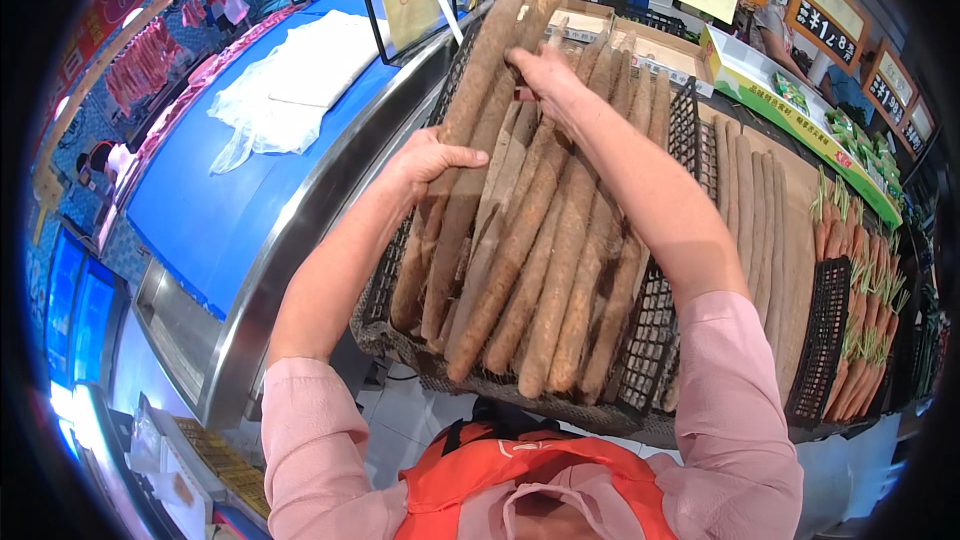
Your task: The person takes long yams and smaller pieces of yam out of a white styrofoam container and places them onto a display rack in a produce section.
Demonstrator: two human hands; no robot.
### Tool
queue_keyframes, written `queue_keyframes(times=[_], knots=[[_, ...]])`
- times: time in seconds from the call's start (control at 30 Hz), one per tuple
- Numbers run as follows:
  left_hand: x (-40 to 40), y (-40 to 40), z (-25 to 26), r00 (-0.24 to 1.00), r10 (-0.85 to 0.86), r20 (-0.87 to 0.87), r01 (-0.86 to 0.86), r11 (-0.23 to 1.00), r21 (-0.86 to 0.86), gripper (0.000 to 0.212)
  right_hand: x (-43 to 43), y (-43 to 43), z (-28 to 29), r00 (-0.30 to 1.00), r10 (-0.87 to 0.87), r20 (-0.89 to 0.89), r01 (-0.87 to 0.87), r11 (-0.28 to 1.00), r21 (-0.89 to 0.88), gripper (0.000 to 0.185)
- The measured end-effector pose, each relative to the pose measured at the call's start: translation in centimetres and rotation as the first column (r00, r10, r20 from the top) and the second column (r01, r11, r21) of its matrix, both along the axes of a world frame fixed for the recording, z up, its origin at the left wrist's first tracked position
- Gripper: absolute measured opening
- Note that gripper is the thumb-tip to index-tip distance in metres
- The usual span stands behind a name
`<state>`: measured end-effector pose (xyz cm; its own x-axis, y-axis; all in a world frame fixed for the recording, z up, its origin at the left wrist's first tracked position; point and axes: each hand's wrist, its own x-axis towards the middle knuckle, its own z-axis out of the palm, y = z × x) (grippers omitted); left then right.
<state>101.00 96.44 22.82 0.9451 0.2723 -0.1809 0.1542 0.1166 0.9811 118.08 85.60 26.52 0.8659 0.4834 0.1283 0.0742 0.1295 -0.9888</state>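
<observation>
A long brown Chinese yam slants up and away at the left side of a display of yams, its far end raised. My left hand is wrapped around its middle, thumb lying across the top. Just beside it, my right hand grips the upper part of a second yam. Under both hands, several more yams lie lengthwise in a heap, their near ends towards me. The fingers of both hands are partly hidden.
Black plastic mesh dividers border the heap. To the right are thinner yams and carrots. A metal-edged blue counter with white plastic bags stands left. A framed price sign and cardboard boxes are beyond.
</observation>
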Motion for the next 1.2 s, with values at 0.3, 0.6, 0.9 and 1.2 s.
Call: queue_keyframes(times=[0.3, 0.6, 0.9, 1.2], knots=[[1.7, 2.1, -5.6, 0.986, 0.033, -0.161, -0.037, 0.999, -0.022, 0.035, 3.5, 4.0, -6.1, 0.993, -0.074, -0.092, 0.031, 0.915, -0.401, 0.030], [0.9, 3.8, -6.7, 0.994, 0.091, -0.054, -0.061, 0.911, 0.408, 0.046, 2.9, 5.4, -4.9, 0.966, 0.173, 0.194, 0.057, 0.590, -0.806, 0.026], [-0.4, -1.0, -9.9, 0.993, -0.115, -0.038, 0.047, 0.082, 0.996, 0.086, -0.9, 2.7, -2.4, 0.800, 0.421, 0.427, 0.221, 0.454, -0.863, 0.041], [-0.8, 0.2, -9.7, 0.986, -0.149, -0.068, 0.074, 0.038, 0.997, 0.089, -16.3, -12.3, -2.8, 0.308, 0.812, 0.496, -0.289, 0.577, -0.764, 0.023]])
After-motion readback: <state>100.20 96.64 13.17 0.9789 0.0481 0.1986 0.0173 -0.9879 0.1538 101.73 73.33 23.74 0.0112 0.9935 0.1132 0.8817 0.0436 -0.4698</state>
